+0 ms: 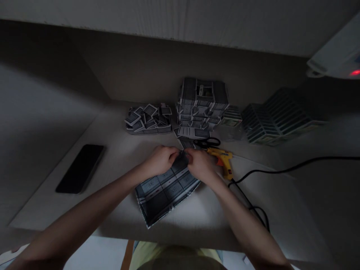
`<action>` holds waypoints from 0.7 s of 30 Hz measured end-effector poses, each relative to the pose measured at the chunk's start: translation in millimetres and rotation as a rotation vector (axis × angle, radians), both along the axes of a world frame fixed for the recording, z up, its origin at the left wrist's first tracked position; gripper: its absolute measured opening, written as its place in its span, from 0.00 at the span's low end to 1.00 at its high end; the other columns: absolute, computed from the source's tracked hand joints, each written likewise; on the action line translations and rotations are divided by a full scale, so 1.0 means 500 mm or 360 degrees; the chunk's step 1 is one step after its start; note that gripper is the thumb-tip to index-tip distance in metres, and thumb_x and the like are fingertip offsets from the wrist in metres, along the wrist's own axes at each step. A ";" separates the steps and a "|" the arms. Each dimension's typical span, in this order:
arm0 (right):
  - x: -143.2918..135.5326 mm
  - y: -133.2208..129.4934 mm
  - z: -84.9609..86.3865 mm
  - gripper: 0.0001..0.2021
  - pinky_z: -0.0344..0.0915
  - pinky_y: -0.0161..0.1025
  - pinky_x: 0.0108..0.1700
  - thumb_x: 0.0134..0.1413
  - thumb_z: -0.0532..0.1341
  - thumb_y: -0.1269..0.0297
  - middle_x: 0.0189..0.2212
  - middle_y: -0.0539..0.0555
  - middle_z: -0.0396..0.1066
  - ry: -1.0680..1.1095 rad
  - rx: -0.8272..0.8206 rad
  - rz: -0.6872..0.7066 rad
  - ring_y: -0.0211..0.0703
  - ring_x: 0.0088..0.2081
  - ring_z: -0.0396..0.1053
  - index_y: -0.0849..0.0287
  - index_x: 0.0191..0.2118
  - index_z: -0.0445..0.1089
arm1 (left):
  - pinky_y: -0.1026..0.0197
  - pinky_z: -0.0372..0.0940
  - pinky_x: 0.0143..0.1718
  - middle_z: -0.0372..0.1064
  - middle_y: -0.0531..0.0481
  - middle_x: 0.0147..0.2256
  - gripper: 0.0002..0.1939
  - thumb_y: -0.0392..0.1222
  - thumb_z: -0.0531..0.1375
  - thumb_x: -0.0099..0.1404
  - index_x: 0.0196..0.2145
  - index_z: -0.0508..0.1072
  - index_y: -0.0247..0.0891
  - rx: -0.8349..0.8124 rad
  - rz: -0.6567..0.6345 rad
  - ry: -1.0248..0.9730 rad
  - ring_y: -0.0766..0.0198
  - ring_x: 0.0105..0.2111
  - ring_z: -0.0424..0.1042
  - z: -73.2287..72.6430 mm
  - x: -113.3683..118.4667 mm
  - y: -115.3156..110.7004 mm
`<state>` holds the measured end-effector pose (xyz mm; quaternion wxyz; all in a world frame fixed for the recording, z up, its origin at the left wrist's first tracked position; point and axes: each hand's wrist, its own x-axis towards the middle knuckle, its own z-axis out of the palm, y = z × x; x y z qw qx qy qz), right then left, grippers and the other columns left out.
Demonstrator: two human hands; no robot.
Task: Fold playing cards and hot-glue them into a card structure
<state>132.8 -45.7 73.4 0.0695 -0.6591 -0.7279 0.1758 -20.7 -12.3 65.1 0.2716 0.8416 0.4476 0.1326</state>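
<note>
A grey patterned open box [168, 187] rests at a slant near the front of the table. My left hand [163, 159] pinches its far edge, fingers curled. Close beside it, my right hand [198, 162] has its fingers bent round the far right corner of the same box. The two thumbs nearly meet, and the fingertips are partly hidden. Just beyond the hands are black-handled scissors [209, 142] and some flat patterned pieces [194, 132]. A yellow glue gun [225, 161] lies to the right of my right hand.
A black phone [80, 168] lies at the left. Behind are a tray of loose patterned pieces [149, 129], a tall patterned box structure [202, 101] and folded stacks [270, 120]. A black cable [267, 171] runs right. A shelf [180, 22] overhangs the table.
</note>
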 end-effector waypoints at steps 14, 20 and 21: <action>0.001 0.005 -0.006 0.12 0.52 0.34 0.28 0.47 0.53 0.72 0.32 0.56 0.74 0.0073 0.0020 0.0008 0.44 0.35 0.69 0.59 0.36 0.71 | 0.66 0.58 0.30 0.73 0.48 0.29 0.12 0.37 0.50 0.61 0.32 0.74 0.37 0.0020 0.0017 0.0051 0.65 0.29 0.70 -0.002 0.002 0.000; 0.002 0.004 -0.006 0.12 0.52 0.34 0.28 0.46 0.53 0.73 0.32 0.56 0.74 0.0072 0.0042 0.0025 0.44 0.35 0.69 0.59 0.35 0.71 | 0.64 0.58 0.31 0.74 0.47 0.31 0.12 0.37 0.50 0.62 0.34 0.74 0.37 0.0018 0.0002 0.0089 0.63 0.30 0.71 0.000 0.003 -0.004; 0.002 0.003 -0.005 0.12 0.52 0.34 0.28 0.46 0.52 0.73 0.31 0.56 0.74 0.0066 0.0041 0.0029 0.44 0.35 0.69 0.59 0.36 0.71 | 0.64 0.58 0.31 0.74 0.47 0.31 0.13 0.37 0.50 0.62 0.34 0.74 0.37 0.0024 0.0007 0.0090 0.63 0.30 0.71 0.000 0.004 -0.005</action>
